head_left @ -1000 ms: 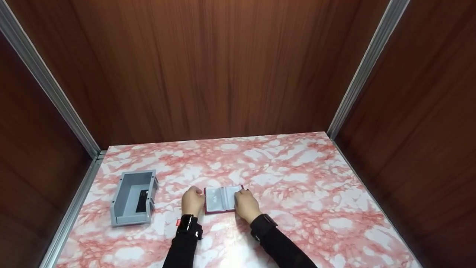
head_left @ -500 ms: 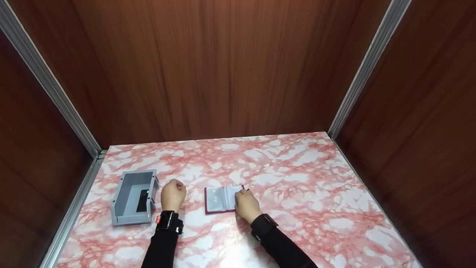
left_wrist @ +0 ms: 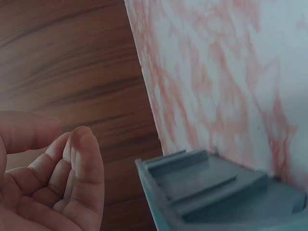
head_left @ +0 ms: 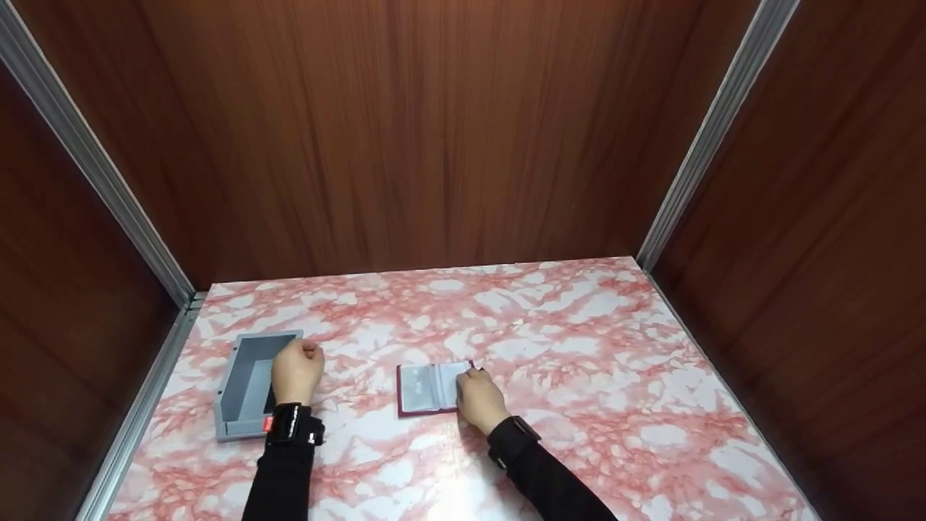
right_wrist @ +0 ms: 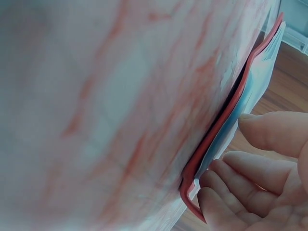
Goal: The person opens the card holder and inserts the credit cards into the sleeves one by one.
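My left hand hovers over the right side of a grey storage bin. In the left wrist view its fingers curl loosely and hold nothing, with the bin just beside them. A small open card holder with a dark red cover and clear sleeves lies flat on the table. My right hand holds its right side. The right wrist view shows the thumb against the sleeves and the fingers at the edge of the red cover. A dark object inside the bin is mostly hidden behind my left hand.
The table has a red and white marbled top. Brown wood-grain panels stand behind it and on both sides, with metal posts at the corners.
My left hand has let go of the card holder's left edge and moved left to the bin. The right hand has stayed at the holder, which lies in the same place.
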Demonstrator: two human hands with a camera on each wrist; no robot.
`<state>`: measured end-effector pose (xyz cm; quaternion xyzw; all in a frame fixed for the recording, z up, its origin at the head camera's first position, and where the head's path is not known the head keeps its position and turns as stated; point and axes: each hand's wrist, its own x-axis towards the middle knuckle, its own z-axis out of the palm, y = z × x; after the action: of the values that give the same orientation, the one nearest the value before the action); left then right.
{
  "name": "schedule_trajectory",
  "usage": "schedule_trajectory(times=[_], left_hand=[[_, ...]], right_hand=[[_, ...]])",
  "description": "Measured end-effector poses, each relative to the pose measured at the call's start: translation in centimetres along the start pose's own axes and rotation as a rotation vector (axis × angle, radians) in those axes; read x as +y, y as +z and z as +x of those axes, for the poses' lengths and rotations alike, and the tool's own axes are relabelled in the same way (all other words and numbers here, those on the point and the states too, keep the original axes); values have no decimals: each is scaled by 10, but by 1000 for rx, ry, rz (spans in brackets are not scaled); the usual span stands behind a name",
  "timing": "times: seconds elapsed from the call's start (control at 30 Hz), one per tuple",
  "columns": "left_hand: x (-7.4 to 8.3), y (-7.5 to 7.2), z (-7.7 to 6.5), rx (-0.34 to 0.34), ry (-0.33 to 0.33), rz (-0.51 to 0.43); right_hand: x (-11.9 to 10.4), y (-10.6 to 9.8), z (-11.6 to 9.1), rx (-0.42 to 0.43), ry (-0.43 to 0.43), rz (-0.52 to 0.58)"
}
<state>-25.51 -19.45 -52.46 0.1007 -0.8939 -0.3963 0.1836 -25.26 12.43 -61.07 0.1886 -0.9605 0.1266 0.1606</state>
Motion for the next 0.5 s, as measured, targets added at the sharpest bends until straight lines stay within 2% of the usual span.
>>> schedule_trajectory(times=[0.2, 0.5], left_hand=[[-12, -21, 2, 50, -32, 8], [-34, -34, 0, 30, -114, 44]], right_hand=[[-1, -1, -1, -1, -7, -7], [-2, -2, 0, -19, 14, 10]])
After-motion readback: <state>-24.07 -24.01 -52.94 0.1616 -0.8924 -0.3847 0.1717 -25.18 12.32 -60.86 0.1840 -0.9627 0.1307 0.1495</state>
